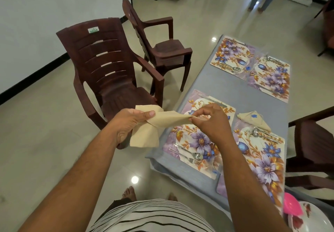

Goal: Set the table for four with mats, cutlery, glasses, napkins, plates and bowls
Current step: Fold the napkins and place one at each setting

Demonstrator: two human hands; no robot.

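Two hands share one beige napkin (163,121), which I hold in the air at the centre of the frame, just off the near left edge of the worktop (233,90). My left hand (129,123) clamps one end under the thumb, with a loose flap hanging below the palm. My right hand (209,121) pinches the opposite corner between thumb and forefinger, its other fingers curled above; the cloth runs taut between them.

As I judge it, the step is folding this napkin into a triangle like the folded napkin (253,118) already lying right of centre, above the near right mat (262,159). To do it well I should keep the pinch at the very corner, bring corner to corner squarely, and run the crease before letting go, so that the flap under my left palm does not spoil the shape.

Beneath my right hand lies the near left mat (195,141), with a spoon and fork (191,156) at its lower edge and a knife (213,100) along the top. That looks the likely place for it.

Two more mats sit toward the upper right, and brown chairs (112,76) stand at left.
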